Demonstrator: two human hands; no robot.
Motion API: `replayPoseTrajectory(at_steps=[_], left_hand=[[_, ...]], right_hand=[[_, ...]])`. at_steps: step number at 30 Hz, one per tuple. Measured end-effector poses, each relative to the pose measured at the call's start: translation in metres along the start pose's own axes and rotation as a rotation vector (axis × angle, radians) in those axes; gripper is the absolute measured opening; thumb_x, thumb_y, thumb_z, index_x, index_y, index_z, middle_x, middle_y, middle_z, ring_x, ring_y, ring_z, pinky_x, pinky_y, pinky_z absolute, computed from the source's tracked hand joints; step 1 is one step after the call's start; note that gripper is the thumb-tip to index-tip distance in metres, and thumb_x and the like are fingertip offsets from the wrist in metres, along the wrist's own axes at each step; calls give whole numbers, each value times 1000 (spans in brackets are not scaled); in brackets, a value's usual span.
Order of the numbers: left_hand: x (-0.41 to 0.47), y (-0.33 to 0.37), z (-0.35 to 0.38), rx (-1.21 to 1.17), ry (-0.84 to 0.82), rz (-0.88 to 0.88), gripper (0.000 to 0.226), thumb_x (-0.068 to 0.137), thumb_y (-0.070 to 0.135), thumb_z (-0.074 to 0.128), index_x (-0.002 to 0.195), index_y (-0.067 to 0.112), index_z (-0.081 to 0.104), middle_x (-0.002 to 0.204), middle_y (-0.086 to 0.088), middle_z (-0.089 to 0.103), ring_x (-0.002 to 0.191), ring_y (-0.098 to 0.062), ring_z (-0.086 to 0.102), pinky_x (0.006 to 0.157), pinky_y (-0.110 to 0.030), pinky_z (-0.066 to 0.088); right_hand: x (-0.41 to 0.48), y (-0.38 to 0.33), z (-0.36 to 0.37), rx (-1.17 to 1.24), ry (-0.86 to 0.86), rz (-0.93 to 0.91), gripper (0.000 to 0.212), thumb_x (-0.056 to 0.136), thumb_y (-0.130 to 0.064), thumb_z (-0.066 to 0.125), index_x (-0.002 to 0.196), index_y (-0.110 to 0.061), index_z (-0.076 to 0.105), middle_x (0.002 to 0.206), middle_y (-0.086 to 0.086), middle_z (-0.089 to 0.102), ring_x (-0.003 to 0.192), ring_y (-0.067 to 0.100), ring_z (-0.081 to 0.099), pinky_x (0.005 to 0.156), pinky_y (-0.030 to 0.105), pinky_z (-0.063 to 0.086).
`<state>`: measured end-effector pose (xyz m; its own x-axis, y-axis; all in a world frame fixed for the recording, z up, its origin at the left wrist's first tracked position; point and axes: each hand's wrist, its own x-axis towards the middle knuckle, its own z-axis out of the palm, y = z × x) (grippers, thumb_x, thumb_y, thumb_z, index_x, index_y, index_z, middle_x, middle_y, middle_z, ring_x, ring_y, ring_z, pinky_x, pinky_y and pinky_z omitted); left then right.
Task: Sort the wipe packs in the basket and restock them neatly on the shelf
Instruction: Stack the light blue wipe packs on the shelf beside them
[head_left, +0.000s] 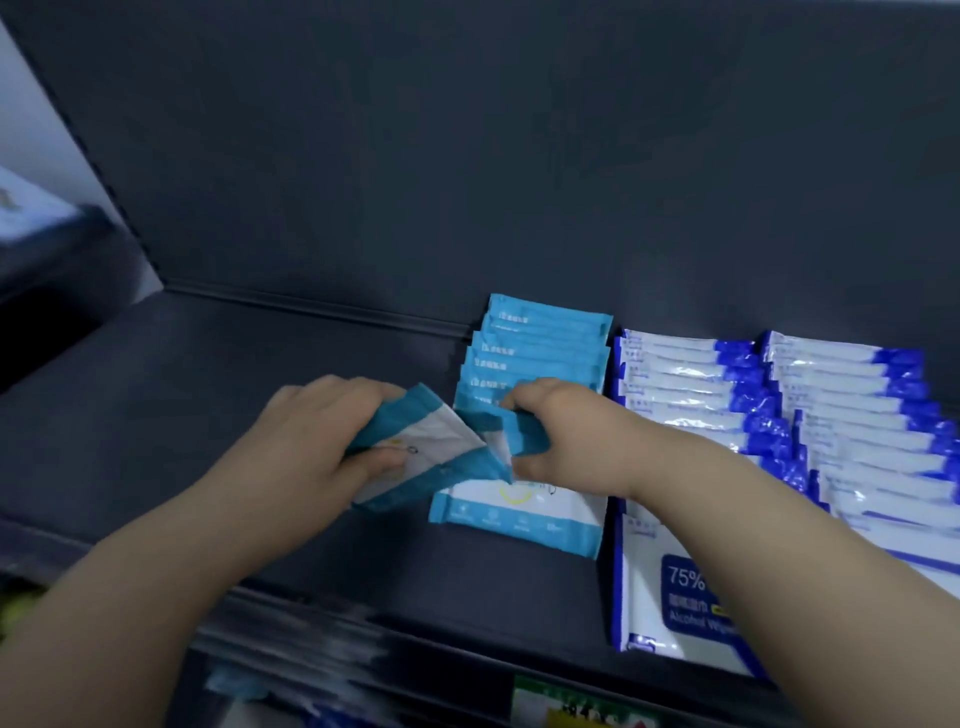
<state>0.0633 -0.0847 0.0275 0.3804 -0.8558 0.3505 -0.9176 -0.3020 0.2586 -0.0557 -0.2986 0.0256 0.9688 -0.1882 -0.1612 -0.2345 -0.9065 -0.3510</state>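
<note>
On the dark, matte shelf (260, 415), toward its right edge, two overlapped rows of glossy blue-and-white alcohol wipe packs (691, 379) run from the back wall to the front lip. Just left of them, mid-shelf, lies the teal row (535, 353), shingled flat soft-film pouches with crimped ends. Over that row's front, the left hand (311, 441) grips a fanned bundle (431, 441) of teal packs, fingers curled round it, while the right hand (566, 431) pinches a single pack (519, 431) at the bundle's edge. The step in hand appears to be restocking the teal row; the next move calls for laying that pack flat, squared to the row's front. The basket is out of view.
</note>
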Motion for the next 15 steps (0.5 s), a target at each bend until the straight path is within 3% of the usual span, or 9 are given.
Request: replayPoseTrajectory(at_steps=[4, 8, 12, 15], left_hand=[[19, 17, 11, -98, -230, 94, 49, 73, 60, 42, 121, 46, 38, 93, 40, 46, 90, 7, 42, 82, -25, 39], [34, 39, 32, -46, -406, 182, 55, 83, 57, 54, 135, 47, 37, 128, 26, 49, 118, 6, 38, 99, -20, 24], [31, 41, 54, 7, -322, 304, 61, 80, 65, 43, 131, 32, 52, 120, 15, 54, 111, -7, 45, 93, -26, 30], [22, 33, 70, 52, -235, 365, 58, 84, 62, 40, 130, 30, 54, 123, 8, 54, 112, -13, 45, 96, -31, 31]], right_hand=[[2, 7, -2, 108, 84, 11, 47, 80, -24, 71, 123, -20, 53, 111, -4, 51, 107, 13, 53, 89, 17, 39], [1, 15, -11, 241, 193, 88, 28, 81, -29, 72, 106, -22, 60, 86, -14, 57, 74, 0, 54, 68, 8, 40], [-5, 21, -18, 206, 244, 102, 16, 89, -20, 62, 104, -22, 64, 89, -10, 61, 83, 8, 56, 70, 7, 38], [-9, 21, -12, 122, 153, 61, 27, 90, -19, 61, 117, -21, 64, 110, -4, 59, 101, 8, 51, 89, 11, 35]])
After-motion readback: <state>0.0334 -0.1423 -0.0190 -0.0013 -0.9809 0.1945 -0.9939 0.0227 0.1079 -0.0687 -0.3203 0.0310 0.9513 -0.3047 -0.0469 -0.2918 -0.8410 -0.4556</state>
